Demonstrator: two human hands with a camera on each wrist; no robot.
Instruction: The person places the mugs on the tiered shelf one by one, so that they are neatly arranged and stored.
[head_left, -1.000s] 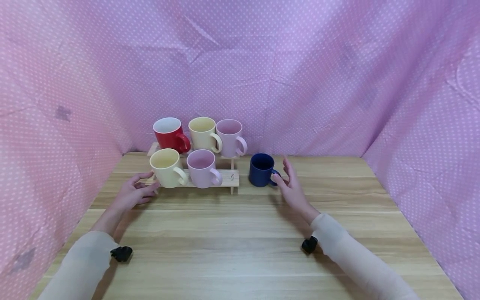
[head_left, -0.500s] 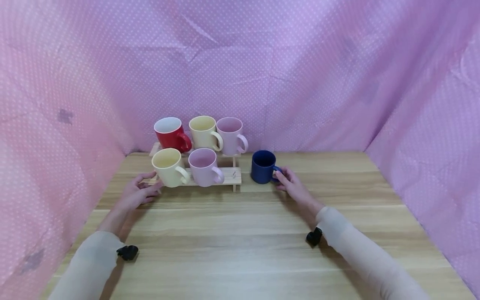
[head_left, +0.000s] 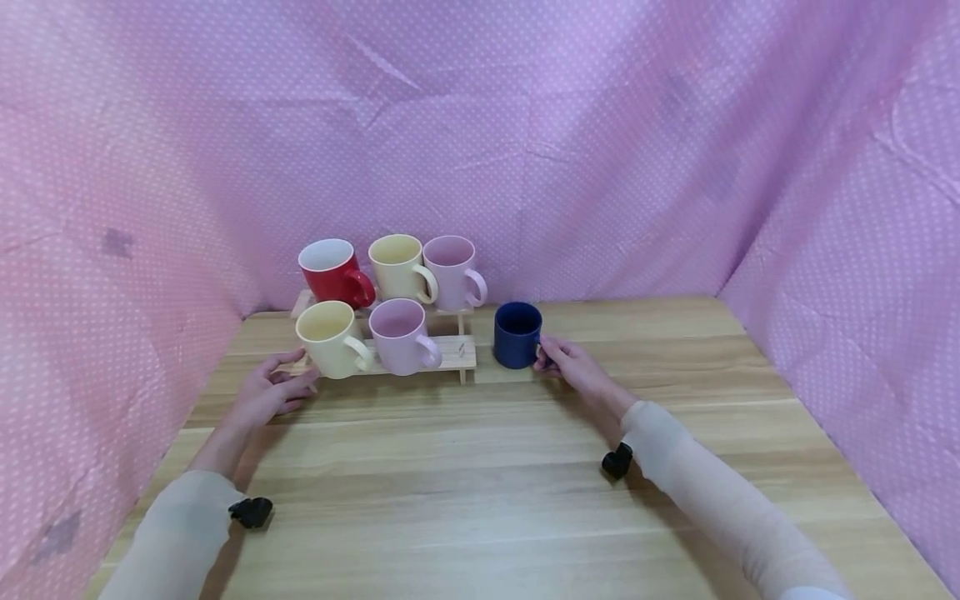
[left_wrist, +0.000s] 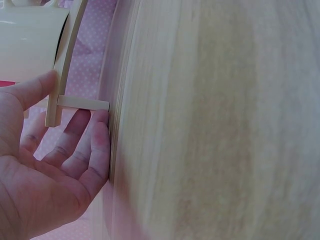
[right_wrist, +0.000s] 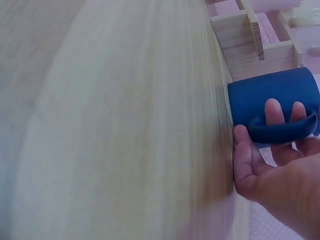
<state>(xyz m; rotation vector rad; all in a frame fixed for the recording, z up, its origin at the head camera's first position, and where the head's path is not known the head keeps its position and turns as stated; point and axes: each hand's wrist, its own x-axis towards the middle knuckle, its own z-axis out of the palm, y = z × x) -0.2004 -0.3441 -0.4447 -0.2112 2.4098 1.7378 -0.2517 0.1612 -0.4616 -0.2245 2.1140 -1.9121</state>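
Blue mug [head_left: 517, 334] stands on the tabletop [head_left: 480, 467], just right of the rack [head_left: 450, 354]; the right hand [head_left: 570, 369] has two fingers [right_wrist: 273, 111] through its handle. The left hand [head_left: 267, 389] lies with fingers relaxed and apart on the tabletop, touching the rack's left foot below a yellow mug [head_left: 328, 337]. A pink mug [head_left: 402, 335] sits beside that. Red, yellow and pink mugs fill the upper tier.
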